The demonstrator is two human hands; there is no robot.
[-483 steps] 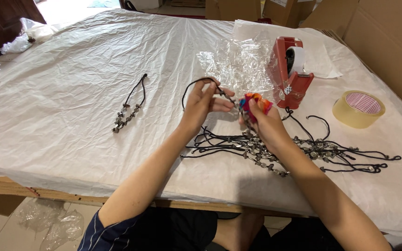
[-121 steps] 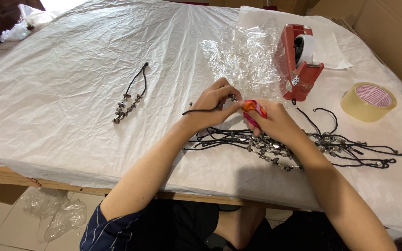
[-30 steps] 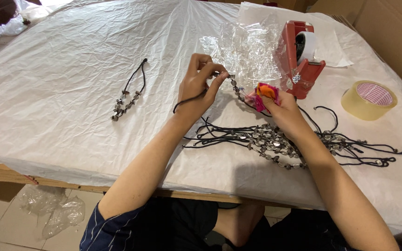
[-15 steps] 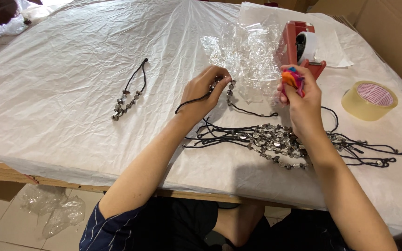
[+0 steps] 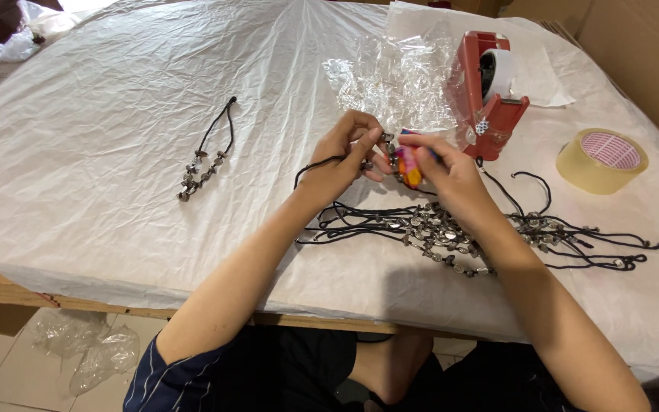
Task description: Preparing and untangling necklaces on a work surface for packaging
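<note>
The left hand [image 5: 342,156] pinches a black beaded cord [image 5: 316,163] above the bench [image 5: 101,99]; its beaded end is hard to make out. The right hand [image 5: 444,174], closed on a small orange-and-pink tool [image 5: 410,165] largely hidden by fingers, has come back down from beside the red tape dispenser [image 5: 490,91].

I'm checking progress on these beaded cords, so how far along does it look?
Looks done: one beaded cord lies by itself on the white sheet. In hand: the left hand pinches another cord while the right hand holds a small orange and pink object against it. Left: a tangled pile of cords beside the right forearm, near the red tape dispenser.
</note>
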